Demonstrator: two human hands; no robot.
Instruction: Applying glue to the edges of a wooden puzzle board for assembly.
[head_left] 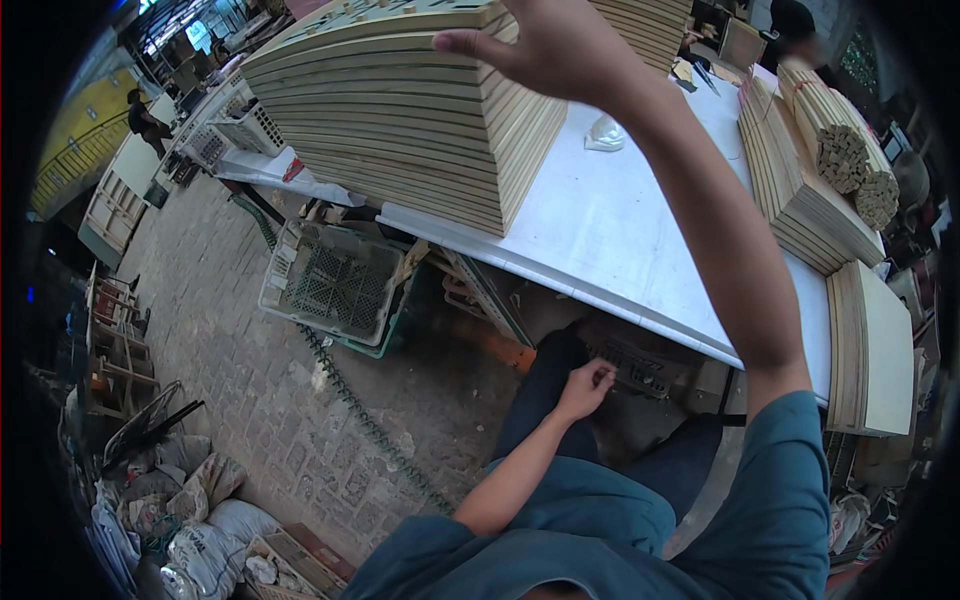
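While your right grip [553, 45] reaches over the near corner of the tall stack of wooden panels [400, 130], your thumb points left along the top; the fingers run out of view, so I cannot tell whether they grasp a panel or only rest there. Your left grip [585, 388] hangs over your thigh [530, 415], loosely curled, with nothing showing in it.

The stack stands on the table [640, 260] at its near edge, toward the left end. Each panel looks stiff, probably manageable alone but heavy as a pile; the bare edges should not slip much, though they may splinter and the corners could dent. You do best to hold one by opposite edges.

Right of the stack lies a small clear plastic bag [604, 134], its contents hard to make out. Below the near edge, on the floor [250, 350], a pale plastic crate [340, 278] sits in a green crate [375, 348], its latticed bottom showing. White plastic baskets [206, 146] stand toward the table's left end; you cannot tell what they hold.
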